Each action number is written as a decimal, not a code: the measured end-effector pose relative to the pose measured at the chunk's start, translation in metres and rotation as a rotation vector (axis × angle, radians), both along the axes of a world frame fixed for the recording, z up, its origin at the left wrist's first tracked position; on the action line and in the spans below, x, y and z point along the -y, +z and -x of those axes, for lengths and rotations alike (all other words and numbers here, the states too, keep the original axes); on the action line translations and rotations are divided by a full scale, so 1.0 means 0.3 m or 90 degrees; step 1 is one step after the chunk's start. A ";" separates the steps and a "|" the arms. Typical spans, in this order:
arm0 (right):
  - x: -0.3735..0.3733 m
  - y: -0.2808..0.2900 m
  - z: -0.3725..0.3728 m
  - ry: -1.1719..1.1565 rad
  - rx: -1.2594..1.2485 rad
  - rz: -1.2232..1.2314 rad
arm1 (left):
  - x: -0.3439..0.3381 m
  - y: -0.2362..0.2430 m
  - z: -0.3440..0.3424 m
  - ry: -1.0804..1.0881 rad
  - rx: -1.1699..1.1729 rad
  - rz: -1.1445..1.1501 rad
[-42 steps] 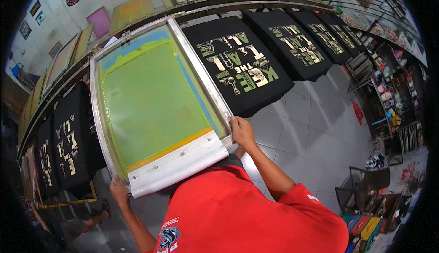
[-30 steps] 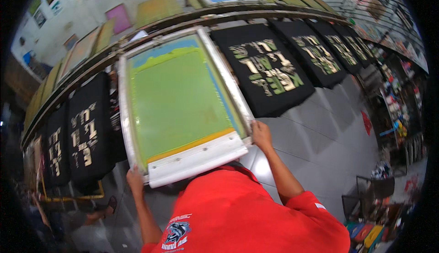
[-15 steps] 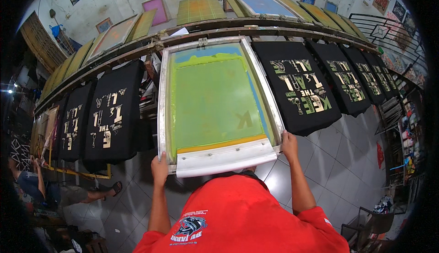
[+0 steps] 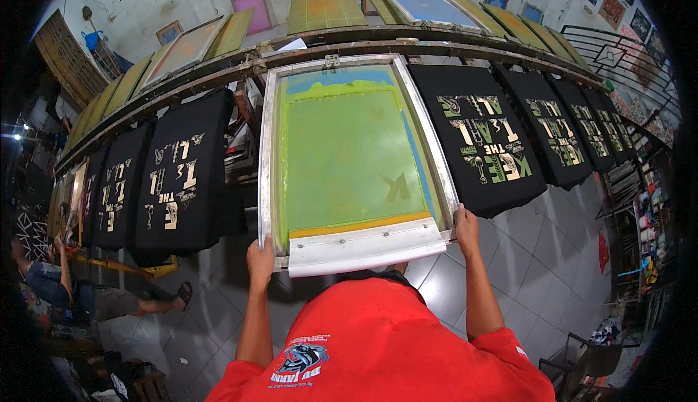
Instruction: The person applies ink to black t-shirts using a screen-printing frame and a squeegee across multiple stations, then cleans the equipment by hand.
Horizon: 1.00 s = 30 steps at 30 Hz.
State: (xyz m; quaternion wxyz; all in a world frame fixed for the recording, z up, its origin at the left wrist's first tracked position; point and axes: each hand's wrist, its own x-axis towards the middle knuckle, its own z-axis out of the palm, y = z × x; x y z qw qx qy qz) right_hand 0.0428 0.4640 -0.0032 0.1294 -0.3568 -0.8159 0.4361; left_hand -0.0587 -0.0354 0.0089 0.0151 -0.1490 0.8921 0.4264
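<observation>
In front of me lies a screen printing frame [image 4: 267, 147] with a pale metal rim. Its mesh [image 4: 349, 158] is green with bright green ink along the edges and a blue strip at the far end. A squeegee [image 4: 367, 246] with a white body and yellow blade rests across the near end. My left hand [image 4: 260, 260] is closed on the frame's near left corner. At the near right corner, my right hand [image 4: 466, 226] grips the rim. Whatever lies beneath the screen is hidden.
Black printed T-shirts [image 4: 480, 137] hang over boards to the right, and more black shirts [image 4: 174, 169] to the left. A long rail [image 4: 465, 48] runs behind the frame. A person [image 4: 65, 286] is at the far left. An armchair [image 4: 582, 362] stands behind on the right.
The view has shifted slightly, so the frame and shirts sit a little farther right. Both hands keep their hold on the frame, and the squeegee stays at its near end.
</observation>
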 end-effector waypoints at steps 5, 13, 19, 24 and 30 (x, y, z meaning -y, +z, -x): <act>-0.016 -0.071 0.004 -0.025 0.002 -0.050 | -0.025 -0.056 0.011 -0.002 -0.014 0.018; -0.025 -0.035 0.016 0.007 0.042 -0.029 | 0.032 -0.140 0.022 0.053 0.047 -0.331; 0.055 0.166 -0.126 0.156 -0.113 -0.235 | 0.092 -0.032 -0.056 0.109 0.061 -0.276; 0.192 0.229 -0.191 0.458 -0.168 -0.345 | 0.077 -0.173 -0.033 0.033 -0.067 -0.143; 0.221 0.181 -0.132 0.561 -0.102 -0.409 | 0.058 -0.184 -0.007 0.026 -0.061 -0.176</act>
